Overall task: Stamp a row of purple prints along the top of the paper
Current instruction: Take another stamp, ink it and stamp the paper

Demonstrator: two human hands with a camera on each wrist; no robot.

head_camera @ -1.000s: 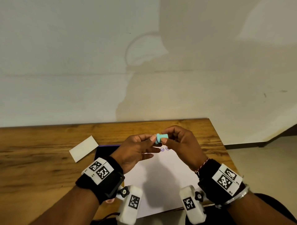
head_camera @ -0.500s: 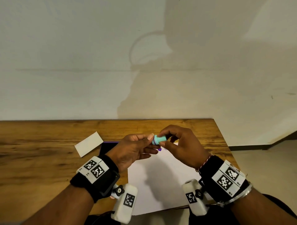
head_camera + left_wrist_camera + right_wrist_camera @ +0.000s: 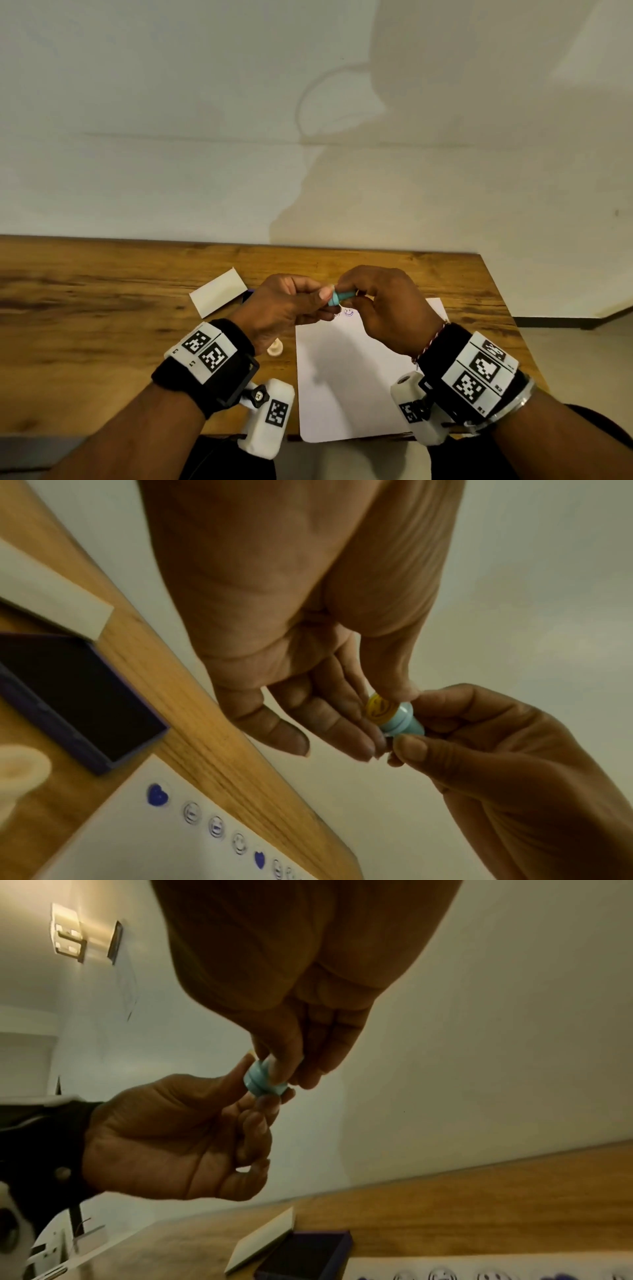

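A small teal stamp (image 3: 337,298) with a yellow rubber face (image 3: 378,706) is held in the air above the top edge of the white paper (image 3: 359,377). My right hand (image 3: 347,291) pinches its teal body (image 3: 263,1080) between thumb and fingers. My left hand (image 3: 323,299) pinches the face end, thumb on the rim and fingers behind it. Along the paper's top runs a row of purple prints (image 3: 215,826), hearts and smiley faces. The open purple ink pad (image 3: 75,696) lies left of the paper, mostly hidden behind my left hand in the head view.
A white lid (image 3: 219,296) lies beyond the ink pad on the wooden table (image 3: 102,325). A small cream stamp (image 3: 275,348) stands on the table under my left wrist. A plain wall rises behind the table's far edge, and its right edge is close to the paper.
Both hands keep hold of the teal stamp over the paper's top edge and have barely moved. The head view has shifted, and the cream stamp now shows below my left hand.
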